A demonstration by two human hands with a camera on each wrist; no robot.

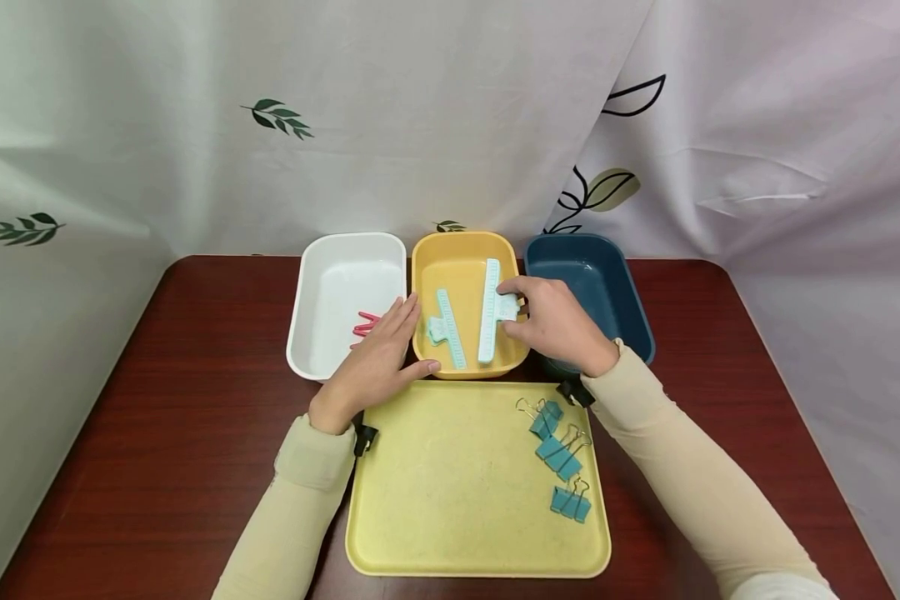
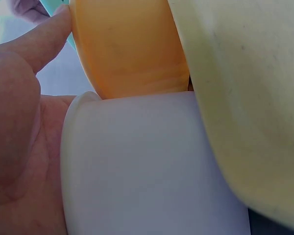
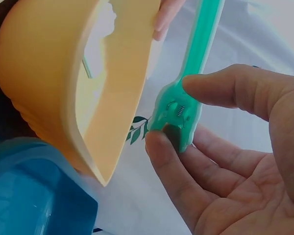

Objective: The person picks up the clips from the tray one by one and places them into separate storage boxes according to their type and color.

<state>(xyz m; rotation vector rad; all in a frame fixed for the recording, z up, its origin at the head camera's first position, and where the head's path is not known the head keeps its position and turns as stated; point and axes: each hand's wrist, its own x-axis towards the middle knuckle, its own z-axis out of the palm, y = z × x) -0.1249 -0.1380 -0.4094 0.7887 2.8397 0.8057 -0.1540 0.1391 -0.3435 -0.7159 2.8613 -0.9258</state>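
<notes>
My right hand (image 1: pixel 512 308) pinches the handle of a long teal clip (image 1: pixel 490 321) between thumb and fingers over the yellow bin (image 1: pixel 465 267). The right wrist view shows that clip (image 3: pixel 179 115) held at its spring end beside the bin's wall (image 3: pixel 49 73). A second long teal clip (image 1: pixel 447 327) lies inside the bin. My left hand (image 1: pixel 397 342) lies flat with straight fingers across the white bin's (image 1: pixel 345 275) corner, its thumb (image 2: pixel 49 34) against the yellow bin (image 2: pixel 132 49).
A pink clip (image 1: pixel 365 323) lies in the white bin (image 2: pixel 147 166). A blue bin (image 1: pixel 592 283) stands to the right. In front lies a yellow tray (image 1: pixel 457 483) with several teal binder clips (image 1: pixel 558 454) along its right side. The table is dark wood, with a curtain behind.
</notes>
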